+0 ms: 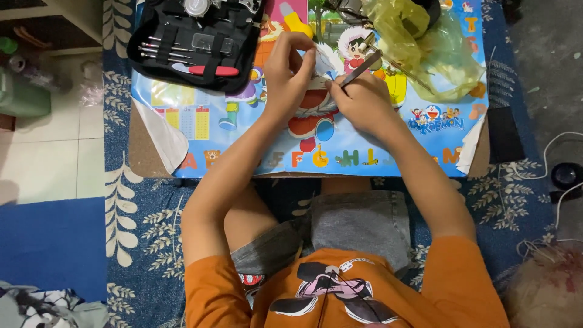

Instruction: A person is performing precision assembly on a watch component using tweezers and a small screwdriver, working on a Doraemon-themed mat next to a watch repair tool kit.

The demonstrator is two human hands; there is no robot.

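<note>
My left hand (287, 70) and my right hand (361, 100) meet over a low board covered with a bright cartoon alphabet sheet (388, 143). The right hand grips slim metal tweezers (363, 67), tips pointing down-left between the hands. My left hand pinches something small against the sheet; its fingers hide what it is. Both forearms reach forward from my lap.
An open black tool case (194, 45) with small tools lies at the board's far left. A crumpled yellow plastic bag (419, 42) lies at the far right. A blue patterned rug (139, 231) is underneath. White cables (549, 161) and a black round object (566, 175) lie to the right.
</note>
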